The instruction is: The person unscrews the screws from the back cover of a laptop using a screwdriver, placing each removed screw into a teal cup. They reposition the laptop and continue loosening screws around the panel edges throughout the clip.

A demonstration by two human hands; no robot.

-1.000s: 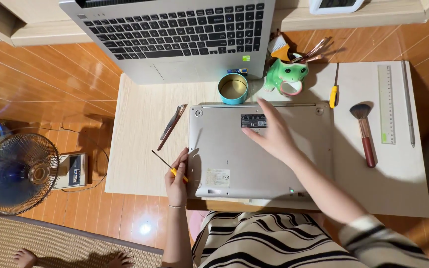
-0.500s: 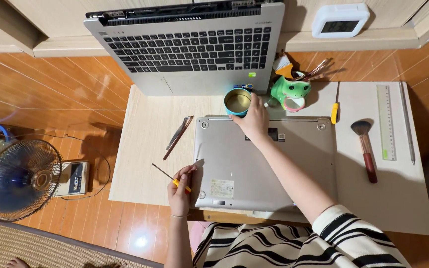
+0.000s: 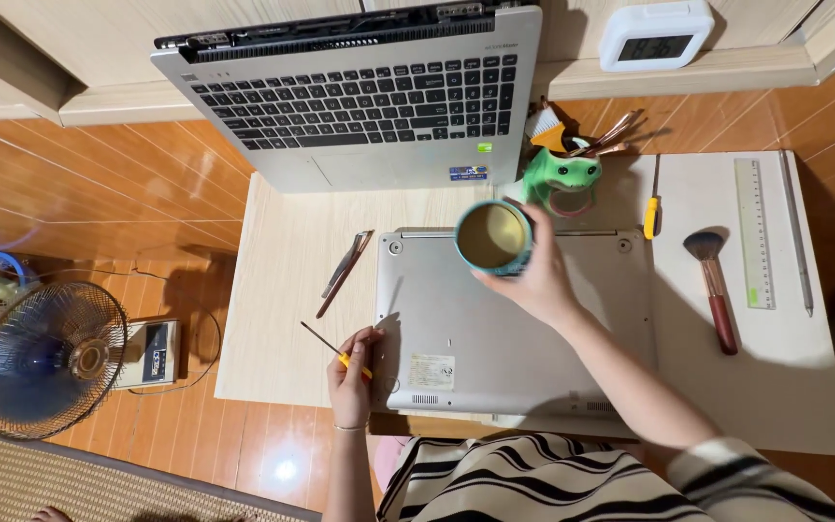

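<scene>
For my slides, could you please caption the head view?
Right hand lifts a cup over an upturned laptop; left hand holds a screwdriver.

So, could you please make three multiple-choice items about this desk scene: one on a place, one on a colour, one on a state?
1. Where does the makeup brush lie?
A. on the open laptop's keys
B. on the table right of the overturned laptop
C. on the floor by the fan

2. What colour is the frog figure?
A. green
B. red
C. white

3. What is the right hand doing?
A. resting flat and empty
B. holding the round cup
C. gripping the ruler

Answers:
1. B: the brush rests on the table, between the overturned laptop and the ruler.
2. A: its body is bright green.
3. B: the fingers wrap the round cup above the laptop's grey underside, while the left hand holds a thin yellow-handled screwdriver.
</scene>
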